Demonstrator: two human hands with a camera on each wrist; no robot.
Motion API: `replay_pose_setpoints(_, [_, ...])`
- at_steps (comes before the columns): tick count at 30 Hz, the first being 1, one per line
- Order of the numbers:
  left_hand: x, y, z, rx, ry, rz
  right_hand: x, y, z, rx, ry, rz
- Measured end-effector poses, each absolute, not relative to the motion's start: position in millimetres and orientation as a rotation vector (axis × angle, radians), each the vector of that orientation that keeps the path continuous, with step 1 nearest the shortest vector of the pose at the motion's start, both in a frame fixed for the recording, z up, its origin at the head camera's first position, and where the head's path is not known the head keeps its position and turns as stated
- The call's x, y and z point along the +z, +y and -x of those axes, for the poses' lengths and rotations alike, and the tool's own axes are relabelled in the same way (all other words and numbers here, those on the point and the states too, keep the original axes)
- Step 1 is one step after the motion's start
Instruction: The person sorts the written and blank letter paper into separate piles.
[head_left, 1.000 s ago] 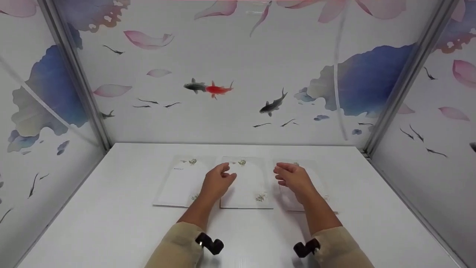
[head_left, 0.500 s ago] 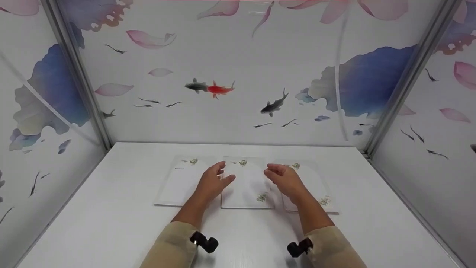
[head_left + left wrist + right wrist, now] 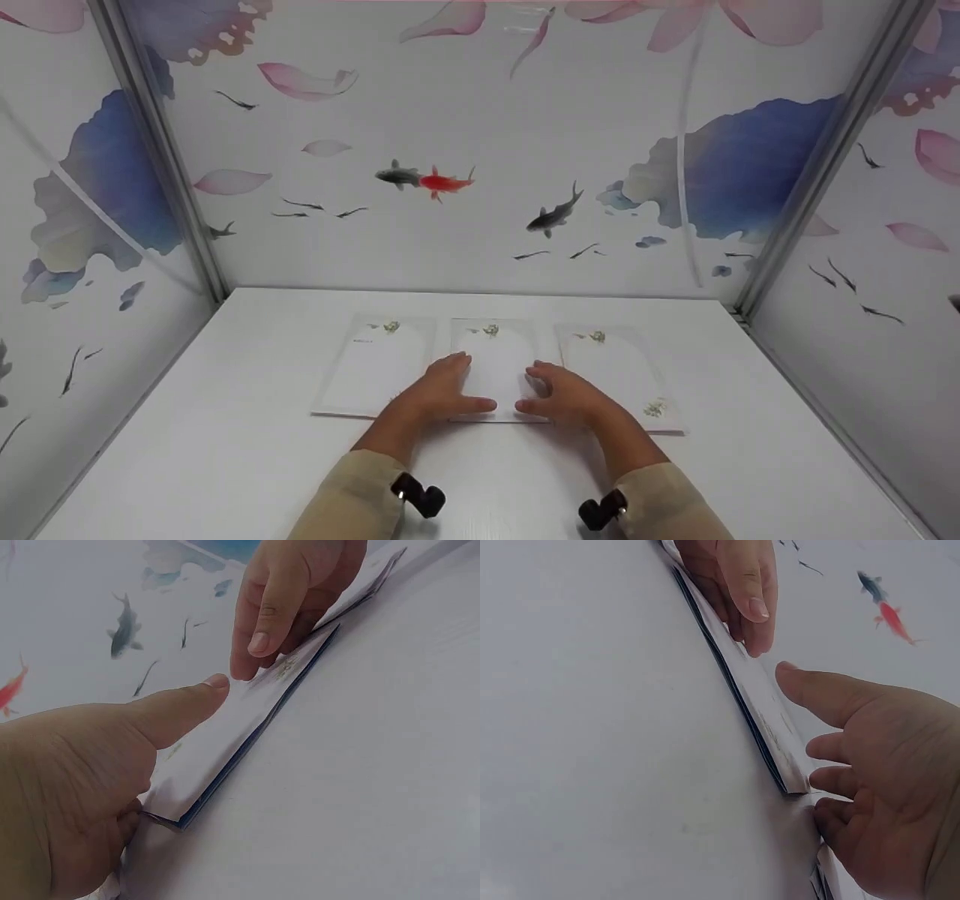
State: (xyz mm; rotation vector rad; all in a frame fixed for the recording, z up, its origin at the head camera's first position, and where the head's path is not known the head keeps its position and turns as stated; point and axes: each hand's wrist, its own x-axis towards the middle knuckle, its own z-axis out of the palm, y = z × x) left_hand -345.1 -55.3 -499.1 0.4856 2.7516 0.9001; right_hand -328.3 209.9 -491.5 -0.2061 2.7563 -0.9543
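Three white paper pads with small green floral prints lie side by side on the table. Both hands are over the middle pad (image 3: 491, 375), one at each side. My left hand (image 3: 450, 390) has its thumb stretched over the near left part, its other fingertips down by the left edge. From the right, my right hand (image 3: 566, 394) mirrors it, thumb pointing inward and fingers loosely bent by the right edge. In the left wrist view, dark layers show along the middle pad's near edge (image 3: 259, 727). The thumbs stay apart, with the pad's surface visible between them.
The left pad (image 3: 375, 371) and right pad (image 3: 615, 375) flank the middle one, close to the hands. White panels printed with fish and petals enclose the white table (image 3: 187, 450) at the back and sides. Metal posts (image 3: 161, 157) stand at the back corners.
Both hands have come down and nearer to the middle pad's sides. Their thumbs have spread away from the fingers and now point at each other. The pads look unmoved.
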Motion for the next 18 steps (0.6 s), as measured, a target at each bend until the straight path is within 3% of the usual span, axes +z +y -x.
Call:
replay_pose_setpoints(7, [-500.0,-53.6,344.5,0.733,2.802,-0.586,-498.0,209.8,328.0,-0.812,2.824,0.318])
replay_pose_setpoints(18, [-502.0,-50.0,344.5,0.7,2.83,-0.516,-496.7,204.7,322.3,-0.822,2.857,0.252])
